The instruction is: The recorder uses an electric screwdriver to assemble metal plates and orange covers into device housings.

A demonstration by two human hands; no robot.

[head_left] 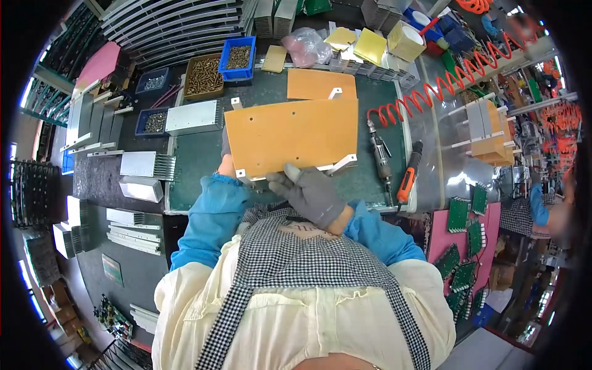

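An orange-tan flat board with small holes and white brackets at its corners is tilted up before me. My left hand grips its left edge, with the fingers mostly hidden behind the board. My right hand, in a grey glove, is at the lower edge; its fingers are apart and reach toward the board, and whether they touch it is unclear. Behind it lies another orange board on the green mat.
A pneumatic screwdriver on a red coiled hose and an orange-black power screwdriver lie to the right. Bins of screws and finned metal heatsinks stand left. Green circuit boards lie on a pink sheet.
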